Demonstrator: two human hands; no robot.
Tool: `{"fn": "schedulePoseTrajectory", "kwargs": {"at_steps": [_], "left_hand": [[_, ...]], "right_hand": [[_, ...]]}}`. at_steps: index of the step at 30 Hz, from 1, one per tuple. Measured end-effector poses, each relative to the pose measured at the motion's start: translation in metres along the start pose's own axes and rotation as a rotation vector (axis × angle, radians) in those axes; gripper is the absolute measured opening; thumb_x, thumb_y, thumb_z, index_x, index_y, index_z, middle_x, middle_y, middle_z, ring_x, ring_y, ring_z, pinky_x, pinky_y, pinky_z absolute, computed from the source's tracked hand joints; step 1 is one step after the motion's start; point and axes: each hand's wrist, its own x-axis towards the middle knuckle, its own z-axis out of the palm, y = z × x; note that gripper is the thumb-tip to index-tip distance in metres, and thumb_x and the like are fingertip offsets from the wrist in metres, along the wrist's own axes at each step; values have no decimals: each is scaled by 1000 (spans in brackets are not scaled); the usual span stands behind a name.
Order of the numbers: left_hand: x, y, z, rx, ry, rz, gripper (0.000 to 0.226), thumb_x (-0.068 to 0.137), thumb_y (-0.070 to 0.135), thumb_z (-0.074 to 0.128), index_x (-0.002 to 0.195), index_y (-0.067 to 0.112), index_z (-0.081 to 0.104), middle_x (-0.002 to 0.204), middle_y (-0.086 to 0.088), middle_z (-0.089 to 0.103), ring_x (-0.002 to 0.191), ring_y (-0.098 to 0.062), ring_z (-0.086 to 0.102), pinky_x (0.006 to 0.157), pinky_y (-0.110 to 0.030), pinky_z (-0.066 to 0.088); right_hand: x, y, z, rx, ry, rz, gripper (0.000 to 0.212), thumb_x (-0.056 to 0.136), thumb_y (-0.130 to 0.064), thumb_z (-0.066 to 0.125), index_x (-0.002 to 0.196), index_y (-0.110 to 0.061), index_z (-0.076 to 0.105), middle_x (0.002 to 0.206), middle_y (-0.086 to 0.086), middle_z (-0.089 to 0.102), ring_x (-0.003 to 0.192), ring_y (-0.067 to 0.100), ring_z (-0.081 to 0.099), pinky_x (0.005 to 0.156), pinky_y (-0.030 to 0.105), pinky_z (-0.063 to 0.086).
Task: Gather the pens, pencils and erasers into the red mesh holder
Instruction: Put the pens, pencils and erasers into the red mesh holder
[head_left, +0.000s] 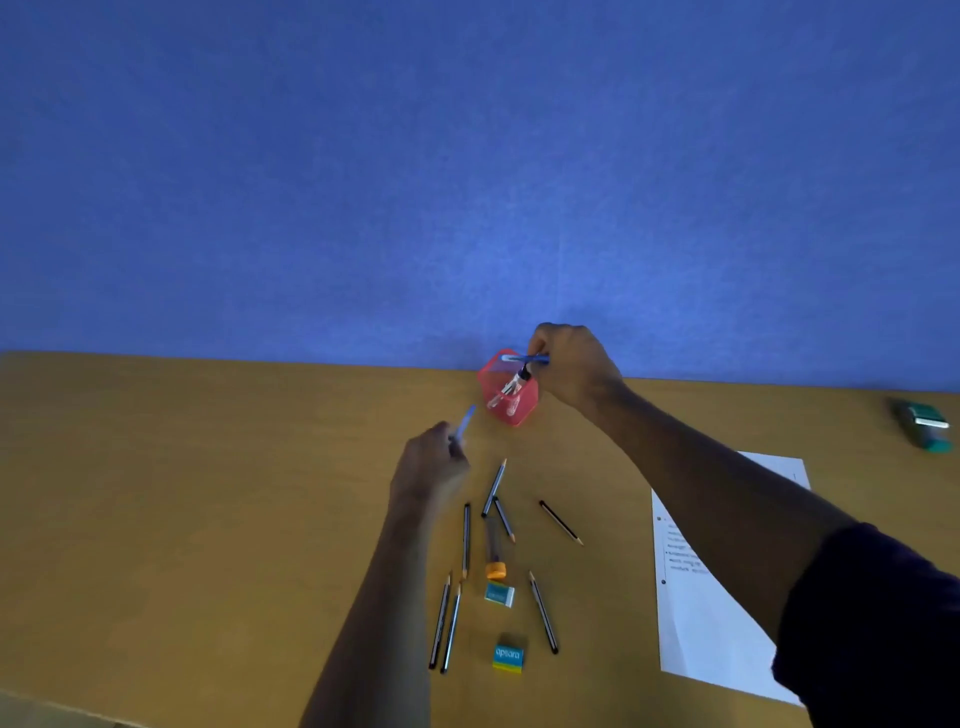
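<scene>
Both hands are at work: the right hand (569, 364) pinches a blue pen (525, 359) between fingertips, its grip closed on the barrel, directly over the red mesh holder (508, 391) at the desk's (208, 493) far edge. That pen lies nearly level, its long axis running left to right across the holder's mouth. Just below the grip, two pens already stand tilted inside. The left hand (431, 465), nearer the camera and left of the holder, is curled around a second, blurred blue pen (464, 423) pointing up and away toward the holder. Held crosswise, the right-hand pen could bridge the rim or tip the light holder rather than drop in. Loose pencils (493, 487) and two erasers (500, 594) wait nearer the person.
</scene>
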Motion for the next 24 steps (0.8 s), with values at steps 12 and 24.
{"fn": "schedulePoseTrajectory", "kwargs": {"at_steps": [12, 24], "left_hand": [[73, 75, 0, 234, 20, 255, 28, 88, 13, 61, 112, 3, 70, 117, -18, 51, 98, -37, 66, 84, -39, 54], [98, 81, 19, 220, 3, 314, 14, 83, 9, 66, 94, 11, 75, 96, -13, 71, 90, -30, 69, 67, -33, 51]], "right_hand": [[38, 16, 27, -130, -65, -123, 21, 88, -16, 64, 108, -11, 64, 109, 12, 67, 99, 31, 64, 77, 37, 54], [47, 26, 41, -92, -77, -174, 17, 91, -16, 62, 106, -8, 64, 106, 11, 61, 92, 27, 62, 79, 43, 55]]}}
